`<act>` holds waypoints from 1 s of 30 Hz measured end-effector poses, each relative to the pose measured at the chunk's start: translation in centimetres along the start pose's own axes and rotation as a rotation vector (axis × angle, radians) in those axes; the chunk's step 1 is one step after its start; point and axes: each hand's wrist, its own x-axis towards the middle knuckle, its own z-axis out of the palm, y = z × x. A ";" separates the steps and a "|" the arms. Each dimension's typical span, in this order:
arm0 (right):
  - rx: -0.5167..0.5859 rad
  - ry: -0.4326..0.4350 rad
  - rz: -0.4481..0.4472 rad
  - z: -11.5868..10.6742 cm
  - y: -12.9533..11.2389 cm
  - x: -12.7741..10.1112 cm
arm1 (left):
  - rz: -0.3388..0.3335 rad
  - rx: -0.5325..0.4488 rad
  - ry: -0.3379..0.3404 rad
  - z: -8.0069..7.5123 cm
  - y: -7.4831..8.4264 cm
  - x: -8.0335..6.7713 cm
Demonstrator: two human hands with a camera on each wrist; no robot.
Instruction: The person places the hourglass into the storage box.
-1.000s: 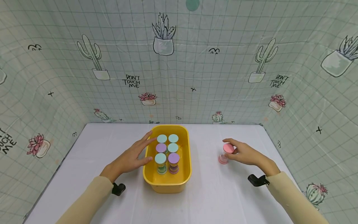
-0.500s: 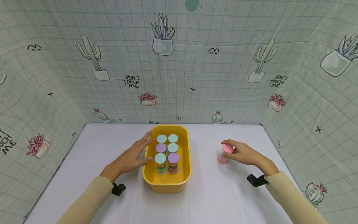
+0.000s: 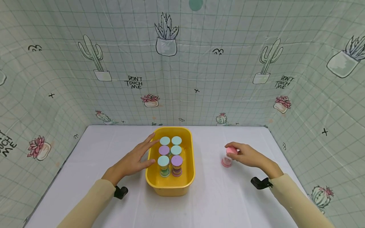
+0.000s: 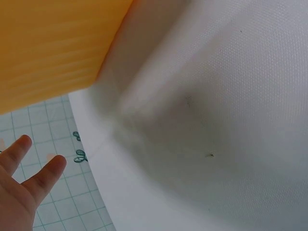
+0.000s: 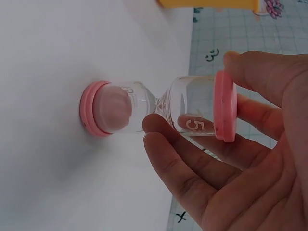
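My right hand point(image 3: 249, 155) holds a pink-capped sand timer point(image 5: 144, 108) near its upper cap, right of the yellow bin. In the right wrist view the pale pink sand point(image 5: 112, 108) lies in the lower bulb, and the upper bulb carries a printed 5. The timer's lower cap point(image 3: 226, 162) is right at the white tabletop. My left hand point(image 3: 132, 160) rests at the left rim of the yellow bin point(image 3: 191, 161), fingers spread. Inside the bin stand several sand timers, among them a purple-capped one point(image 3: 176, 161) and a mint-capped one point(image 3: 163, 161) at the front.
A white cloth point(image 3: 208, 196) covers the tabletop. Grid-patterned fabric point(image 3: 196, 72) with cactus drawings rises behind it and at both sides. Each wrist bears a small black camera, such as the right one point(image 3: 260, 183).
My right hand has shifted slightly to the left, and the timer's upper cap with it. My left hand and the bin stay as they were.
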 end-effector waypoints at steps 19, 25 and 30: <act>-0.096 -0.070 -0.041 -1.3 -4.5 1.5 | 0.000 0.030 -0.005 -0.1 0.0 0.1; -0.112 -0.053 -0.093 -2.3 -7.6 2.0 | -0.025 0.037 -0.005 0.0 0.1 0.1; -0.106 -0.018 -0.132 -3.1 -10.2 2.2 | -0.022 0.039 0.001 0.1 0.1 0.1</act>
